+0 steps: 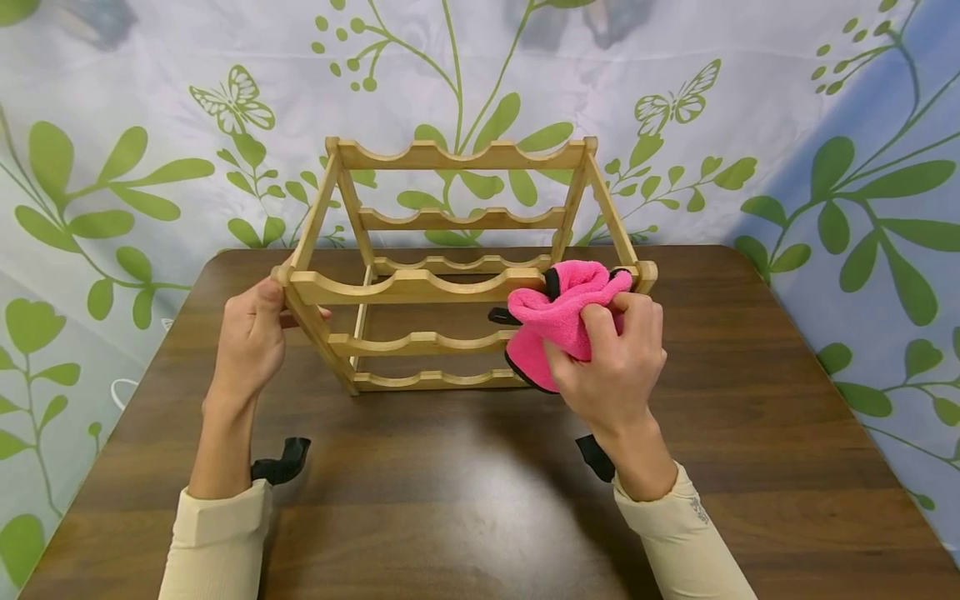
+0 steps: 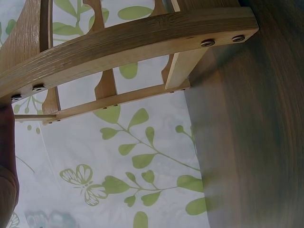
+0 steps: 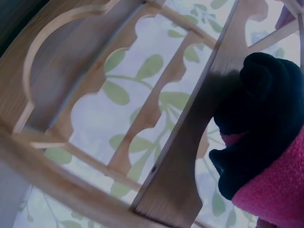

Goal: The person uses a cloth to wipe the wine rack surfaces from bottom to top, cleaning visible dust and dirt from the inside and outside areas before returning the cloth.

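Observation:
A light wooden wine rack (image 1: 420, 287) with scalloped rails stands on the table, its top front rail toward me. At the rack's upper left front corner, my left hand (image 1: 247, 346) grips the post with the thumb near the top. My right hand (image 1: 618, 362) holds a bunched pink cloth (image 1: 558, 317) with black edging against the right end of that top front rail. In the right wrist view the cloth (image 3: 273, 194) overlaps the scalloped rail (image 3: 185, 156). From the left wrist, the side post (image 2: 128, 47) shows screw heads, and my left hand (image 2: 7, 166) is only partly visible.
The rack stands on a dark brown wooden table (image 1: 450, 492) with rounded far corners. Behind it hangs a white curtain (image 1: 285, 50) with green leaves and butterflies. A black strap (image 1: 283, 462) hangs at the left wrist, another (image 1: 596, 458) at the right.

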Available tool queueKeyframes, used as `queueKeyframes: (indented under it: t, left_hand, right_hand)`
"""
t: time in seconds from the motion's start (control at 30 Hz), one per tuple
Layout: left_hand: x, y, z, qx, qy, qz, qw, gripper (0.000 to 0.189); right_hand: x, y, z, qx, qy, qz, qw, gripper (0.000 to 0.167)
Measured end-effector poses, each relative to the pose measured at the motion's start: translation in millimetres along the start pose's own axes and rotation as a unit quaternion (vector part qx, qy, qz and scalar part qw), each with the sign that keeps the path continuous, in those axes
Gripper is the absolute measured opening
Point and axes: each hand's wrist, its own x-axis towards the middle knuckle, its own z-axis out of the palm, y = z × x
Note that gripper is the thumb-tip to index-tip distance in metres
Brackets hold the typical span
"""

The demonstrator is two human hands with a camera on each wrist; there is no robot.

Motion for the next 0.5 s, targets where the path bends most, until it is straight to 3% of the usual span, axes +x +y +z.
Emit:
queueKeyframes:
  t: [0.27, 0.5]
  left_hand:
    - [-0.6, 0.0, -2.3, -0.001, -0.012, 0.017, 0.9998, 0.058]
    - [0.2, 0.2, 0.5, 0.017, 0.000, 0.021, 0.9996, 0.062]
  right_hand:
    - [-2.7, 11, -6, -0.015, 0.014, 0.007, 0.9998, 0.029]
    - [-1.8, 16, -7, -0.012, 0.045, 0.008, 0.9989, 0.029]
